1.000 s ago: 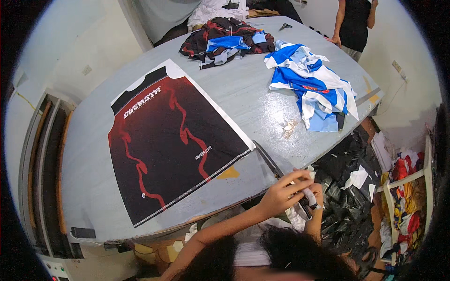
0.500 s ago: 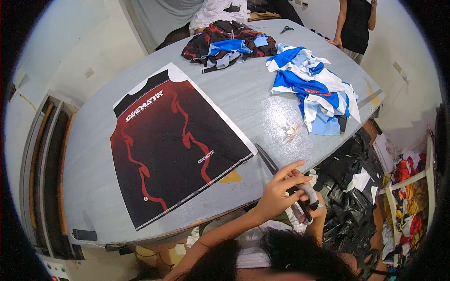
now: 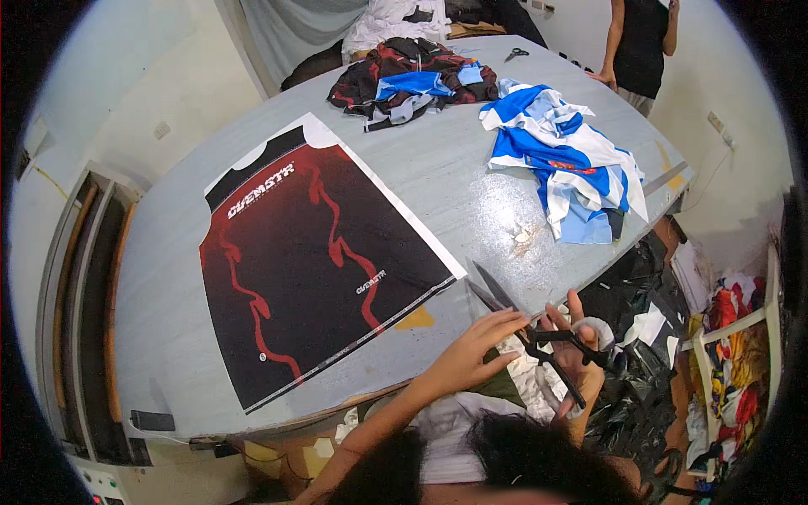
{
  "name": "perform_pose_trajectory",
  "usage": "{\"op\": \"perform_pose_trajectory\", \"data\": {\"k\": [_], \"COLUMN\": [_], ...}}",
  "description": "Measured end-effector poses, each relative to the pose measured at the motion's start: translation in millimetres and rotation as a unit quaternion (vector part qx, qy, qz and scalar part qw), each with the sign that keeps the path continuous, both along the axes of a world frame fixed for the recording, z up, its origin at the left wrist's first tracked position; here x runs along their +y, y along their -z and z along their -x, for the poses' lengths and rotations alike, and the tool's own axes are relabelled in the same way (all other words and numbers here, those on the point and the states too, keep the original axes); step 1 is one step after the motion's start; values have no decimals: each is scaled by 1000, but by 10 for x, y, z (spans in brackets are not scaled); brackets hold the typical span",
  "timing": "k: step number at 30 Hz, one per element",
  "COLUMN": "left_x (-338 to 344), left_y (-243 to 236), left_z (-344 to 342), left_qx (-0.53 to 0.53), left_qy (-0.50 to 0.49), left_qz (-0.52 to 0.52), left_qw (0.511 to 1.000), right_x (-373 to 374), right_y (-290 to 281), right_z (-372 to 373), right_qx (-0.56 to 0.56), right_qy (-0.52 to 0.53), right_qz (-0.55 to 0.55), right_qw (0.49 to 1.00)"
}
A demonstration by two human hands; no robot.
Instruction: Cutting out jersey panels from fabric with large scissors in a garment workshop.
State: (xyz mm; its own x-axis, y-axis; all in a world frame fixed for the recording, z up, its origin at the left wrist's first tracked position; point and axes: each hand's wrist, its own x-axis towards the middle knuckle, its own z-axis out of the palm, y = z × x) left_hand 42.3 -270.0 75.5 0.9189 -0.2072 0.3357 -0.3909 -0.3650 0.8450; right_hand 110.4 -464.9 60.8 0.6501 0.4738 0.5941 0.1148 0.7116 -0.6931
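Large black scissors [image 3: 503,292] rise over the near edge of the table, their blades partly spread and pointing up and left. My right hand [image 3: 587,370] holds them at the handles, which have white wrapping on the loops. Against the scissors near the pivot rests my left hand [image 3: 473,352], fingers stretched out and thumb apart. Left of the blades, a black and red jersey panel [image 3: 295,278] lies flat on the table, with white margin along its top and right edges.
The grey table [image 3: 168,252] carries a dark red and black fabric pile [image 3: 370,80], blue and white cloth pieces [image 3: 581,160] and small scissors [image 3: 516,54]. Black plastic bags [image 3: 623,362] lie below its right edge. Another person [image 3: 641,46] stands at the far right corner.
The scissors' handles have spread apart and the blades have parted. My left hand has shifted left and its fingers have straightened; my right hand has come more into sight.
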Motion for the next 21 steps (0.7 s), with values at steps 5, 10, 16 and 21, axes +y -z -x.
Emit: {"op": "perform_pose_trajectory", "data": {"k": [5,10,16,21], "left_x": [223,410,468,343], "left_y": [395,467,589,644], "left_z": [142,94,51,-93], "left_qx": [-11,7,5,7], "left_qy": [-97,-275,-352,-362], "left_qz": [-75,-219,-311,-291], "left_qw": [992,936,883,886], "right_x": [-193,-139,-42,-187], "right_y": [103,-44,247,178], "right_z": [-231,-260,-368,-398], "right_qx": [-95,-264,-277,-262], "right_qy": [-162,-224,-290,-318], "right_qz": [78,91,147,161], "right_qw": [979,934,904,897]}}
